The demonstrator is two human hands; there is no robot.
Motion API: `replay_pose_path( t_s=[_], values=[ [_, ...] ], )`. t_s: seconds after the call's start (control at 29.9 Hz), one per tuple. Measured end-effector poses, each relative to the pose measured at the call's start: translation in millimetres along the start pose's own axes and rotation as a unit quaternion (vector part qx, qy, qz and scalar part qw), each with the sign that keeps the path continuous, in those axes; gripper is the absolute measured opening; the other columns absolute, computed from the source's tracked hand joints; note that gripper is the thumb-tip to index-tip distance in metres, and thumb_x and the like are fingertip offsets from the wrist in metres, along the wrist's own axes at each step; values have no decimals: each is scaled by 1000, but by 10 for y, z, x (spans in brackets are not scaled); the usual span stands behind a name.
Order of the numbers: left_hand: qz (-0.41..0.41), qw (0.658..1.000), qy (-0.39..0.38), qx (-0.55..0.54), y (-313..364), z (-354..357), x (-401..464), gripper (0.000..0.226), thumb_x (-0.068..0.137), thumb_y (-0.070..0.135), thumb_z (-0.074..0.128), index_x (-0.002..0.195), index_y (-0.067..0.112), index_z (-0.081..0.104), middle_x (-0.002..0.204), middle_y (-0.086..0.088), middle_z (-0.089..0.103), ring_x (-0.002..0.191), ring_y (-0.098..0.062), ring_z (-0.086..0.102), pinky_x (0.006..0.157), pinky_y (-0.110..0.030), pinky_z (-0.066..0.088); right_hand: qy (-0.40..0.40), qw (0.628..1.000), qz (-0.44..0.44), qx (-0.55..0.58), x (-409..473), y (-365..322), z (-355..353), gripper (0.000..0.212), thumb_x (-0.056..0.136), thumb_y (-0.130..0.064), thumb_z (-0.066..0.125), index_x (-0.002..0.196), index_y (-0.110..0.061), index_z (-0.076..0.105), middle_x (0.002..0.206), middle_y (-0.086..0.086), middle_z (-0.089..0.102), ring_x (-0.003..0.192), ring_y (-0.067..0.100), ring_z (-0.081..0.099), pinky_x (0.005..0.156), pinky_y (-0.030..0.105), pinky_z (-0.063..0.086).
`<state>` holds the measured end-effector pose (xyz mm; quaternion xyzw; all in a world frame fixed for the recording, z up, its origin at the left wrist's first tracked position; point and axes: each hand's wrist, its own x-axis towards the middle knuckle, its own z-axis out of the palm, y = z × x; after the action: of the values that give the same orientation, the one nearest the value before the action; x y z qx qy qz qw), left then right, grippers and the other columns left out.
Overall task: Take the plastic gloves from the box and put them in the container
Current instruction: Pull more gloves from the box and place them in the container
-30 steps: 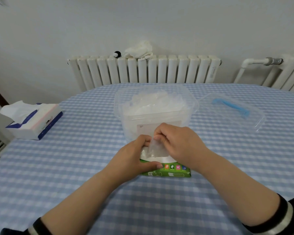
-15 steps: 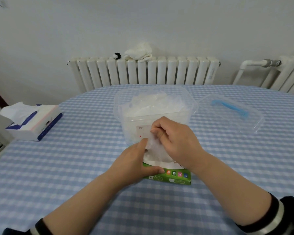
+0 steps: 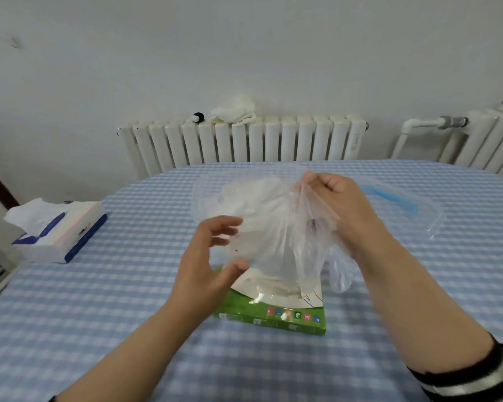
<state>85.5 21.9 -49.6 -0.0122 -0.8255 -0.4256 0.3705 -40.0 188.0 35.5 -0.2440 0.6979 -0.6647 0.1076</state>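
My right hand [image 3: 340, 204] pinches a clear plastic glove [image 3: 285, 236] by its top edge and holds it up above the green glove box [image 3: 273, 316]. The glove hangs in front of the clear plastic container [image 3: 204, 198], which holds more crumpled gloves. My left hand [image 3: 206, 265] hovers just left of the hanging glove with its fingers loosely spread, holding nothing. More white gloves show in the box's opening, under the hanging one.
The container's clear lid [image 3: 401, 204] with a blue handle lies to the right on the blue checked tablecloth [image 3: 99, 300]. A tissue box [image 3: 58, 230] sits at the far left. White radiators stand behind the table.
My right hand has risen and moved right, drawing the glove up out of the box. My left hand has let go of the box and lifted off it.
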Motion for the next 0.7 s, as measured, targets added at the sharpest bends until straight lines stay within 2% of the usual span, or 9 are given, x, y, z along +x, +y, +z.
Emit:
replay_pose_path(
  t_s=[0.1, 0.23, 0.3, 0.37, 0.43, 0.5, 0.53, 0.6, 0.7],
  values=[
    [203, 968, 105, 106, 204, -58, 217, 75, 78, 74, 55, 122, 15, 46, 123, 3, 49, 118, -12, 48, 96, -32, 44, -8, 1000, 8, -25, -2, 24, -19, 44, 99, -33, 51, 68, -2, 59, 53, 3, 58, 46, 14, 55, 50, 24, 45],
    [364, 891, 31, 271, 462, -29, 410, 89, 71, 76, 62, 131, 13, 39, 134, -10, 41, 128, -24, 42, 108, -40, 36, 2, 1000, 19, -10, 11, 56, 8, 37, 99, -25, 52, 74, 2, 58, 46, 3, 53, 38, 13, 50, 40, 18, 38],
    [342, 887, -12, 310, 542, 64, 472, 80, 81, 65, 62, 136, 13, 37, 135, -4, 45, 127, -22, 42, 111, -35, 30, 7, 999, 31, -22, 29, 83, 17, 36, 99, -25, 52, 68, -5, 50, 48, 2, 48, 40, 13, 45, 42, 19, 37],
    [256, 921, -24, 293, 628, 145, 538, 66, 84, 50, 63, 136, 16, 42, 116, 7, 60, 111, -11, 49, 102, -26, 32, -20, 996, 28, -79, 47, 85, 42, 36, 98, -25, 53, 67, -9, 47, 57, 8, 44, 49, 15, 43, 48, 22, 35],
    [130, 970, -19, 205, 723, 162, 617, 50, 85, 36, 65, 132, 24, 51, 90, 19, 63, 92, -2, 55, 86, -21, 42, -72, 983, 70, -153, 71, 74, 64, 34, 97, -16, 55, 66, -13, 40, 64, 7, 42, 58, 14, 46, 50, 19, 38],
    [29, 993, -9, 114, 753, 141, 723, 45, 86, 29, 69, 127, 29, 53, 77, 18, 61, 80, -2, 59, 75, -16, 47, -110, 973, 108, -169, 55, 66, 15, 26, 97, -15, 52, 72, -18, 44, 72, 9, 49, 70, 23, 51, 62, 29, 51],
    [4, 995, -4, 99, 751, 120, 781, 46, 86, 28, 70, 127, 31, 51, 76, 16, 60, 75, -1, 59, 71, -14, 47, -127, 974, 110, -152, 76, 41, 1, 18, 99, -26, 50, 84, -17, 55, 83, 14, 58, 75, 26, 55, 73, 39, 57],
    [-24, 994, -13, 105, 722, 82, 890, 50, 87, 31, 70, 131, 33, 45, 77, 13, 60, 67, 0, 56, 64, -9, 43, -136, 983, 110, -61, 103, 7, -107, 48, 94, -63, 37, 115, -29, 62, 114, 8, 67, 90, 22, 65, 83, 46, 56],
    [-35, 992, -30, 115, 677, 55, 981, 51, 90, 33, 66, 133, 36, 41, 82, 13, 58, 62, 0, 54, 59, -10, 40, -235, 967, 90, 46, 52, -1, -298, 82, 69, -86, 32, 118, -31, 68, 118, 2, 69, 108, 21, 66, 92, 41, 51]
  ],
)
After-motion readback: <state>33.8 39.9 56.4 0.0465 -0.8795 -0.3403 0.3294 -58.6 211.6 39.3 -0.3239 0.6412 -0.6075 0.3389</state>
